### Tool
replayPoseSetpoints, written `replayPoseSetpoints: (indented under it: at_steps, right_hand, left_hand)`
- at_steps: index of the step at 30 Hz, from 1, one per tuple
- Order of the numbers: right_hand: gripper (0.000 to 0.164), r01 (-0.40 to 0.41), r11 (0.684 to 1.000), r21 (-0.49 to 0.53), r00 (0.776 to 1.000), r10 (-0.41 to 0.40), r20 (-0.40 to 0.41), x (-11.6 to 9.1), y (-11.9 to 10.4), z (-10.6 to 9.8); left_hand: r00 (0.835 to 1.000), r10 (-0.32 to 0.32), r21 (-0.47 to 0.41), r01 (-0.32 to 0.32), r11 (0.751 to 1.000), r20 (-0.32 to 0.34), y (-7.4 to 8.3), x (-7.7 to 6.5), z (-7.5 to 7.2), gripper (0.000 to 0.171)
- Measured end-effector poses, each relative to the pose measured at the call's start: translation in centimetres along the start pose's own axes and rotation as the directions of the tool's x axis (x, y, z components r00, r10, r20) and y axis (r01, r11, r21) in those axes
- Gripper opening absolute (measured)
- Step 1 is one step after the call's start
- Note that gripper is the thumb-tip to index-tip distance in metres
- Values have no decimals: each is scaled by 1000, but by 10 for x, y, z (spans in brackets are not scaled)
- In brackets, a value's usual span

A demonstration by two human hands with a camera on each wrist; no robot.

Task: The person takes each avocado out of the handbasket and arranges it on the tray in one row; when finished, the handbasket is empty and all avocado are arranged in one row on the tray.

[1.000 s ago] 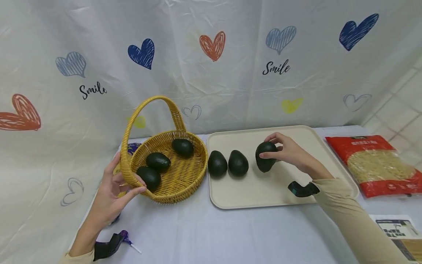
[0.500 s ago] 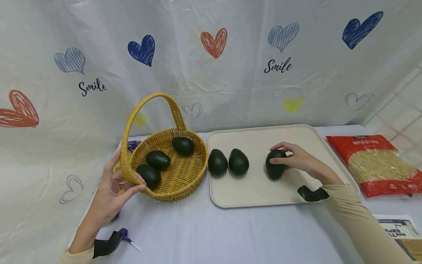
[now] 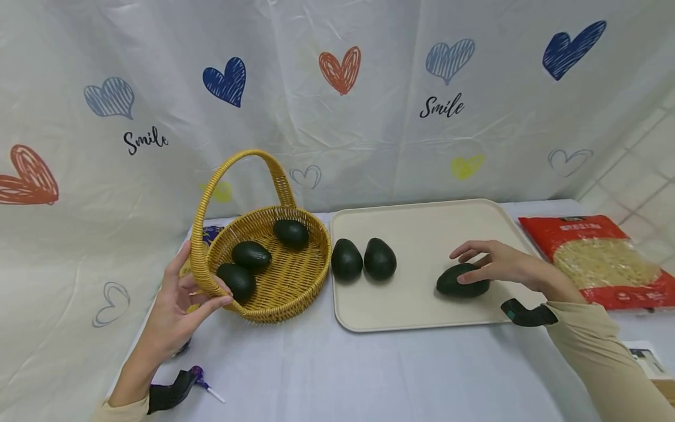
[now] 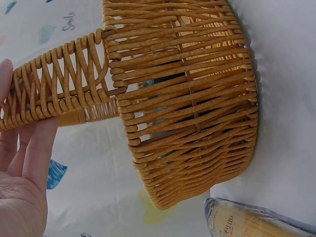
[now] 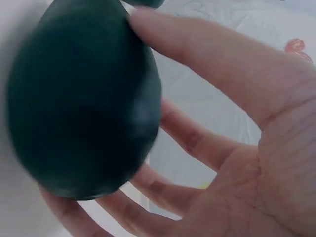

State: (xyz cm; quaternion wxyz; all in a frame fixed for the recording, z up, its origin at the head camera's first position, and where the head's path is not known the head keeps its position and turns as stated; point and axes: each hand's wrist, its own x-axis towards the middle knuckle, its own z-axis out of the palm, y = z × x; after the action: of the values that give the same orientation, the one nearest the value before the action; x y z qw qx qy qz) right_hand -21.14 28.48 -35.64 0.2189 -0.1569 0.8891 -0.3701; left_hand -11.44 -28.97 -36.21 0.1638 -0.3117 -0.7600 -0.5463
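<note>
My left hand (image 3: 179,310) grips the handle of a yellow woven basket (image 3: 311,296), thumb on the near side; the left wrist view shows this handle (image 4: 59,79) close up. Several dark green avocados lie inside, one avocado (image 3: 291,234) at the back. On the beige tray (image 3: 390,310) two avocados stand side by side, a left avocado (image 3: 347,261) and a right avocado (image 3: 380,259). Farther right, my right hand (image 3: 501,265) holds another avocado (image 3: 456,282) on its side, at tray level. Its thumb (image 5: 187,39) touches one side, with fingers curved round the other.
A red bag of pasta (image 3: 601,264) lies right of the tray. A lollipop (image 3: 203,378) lies near my left wrist. Behind the basket's left side a yellow and blue packet (image 3: 211,234) is partly hidden. A heart-print cloth (image 3: 369,146) hangs behind.
My right hand has moved right and toward me over the tray, and its avocado has tipped from upright onto its side. The left hand and basket have stayed put.
</note>
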Motion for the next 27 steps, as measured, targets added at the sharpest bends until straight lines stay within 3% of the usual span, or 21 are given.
replayPoseSetpoints:
  at_steps: [3, 8, 15, 21, 27]
  right_hand:
    - [50, 25, 998, -58, 999, -23, 38, 0, -1, 0]
    - [47, 8, 997, -71, 998, -3, 69, 6, -5, 6]
    - [47, -34, 999, -41, 999, 35, 12, 19, -15, 17]
    - [47, -59, 995, 75, 996, 64, -66, 33, -19, 25]
    - [47, 15, 1000, 10, 996, -14, -94, 33, -21, 23]
  left_hand:
    - [1000, -6, 12, 6, 1000, -2, 1, 0, 0, 104]
    - [1000, -30, 32, 30, 999, 2, 3, -1, -1, 107]
    - [998, -63, 107, 63, 992, -2, 5, -1, 2, 119]
    - [1000, -9, 45, 9, 999, -6, 1, -1, 3, 108]
    - [1000, -6, 61, 7, 998, -19, 0, -3, 1, 105]
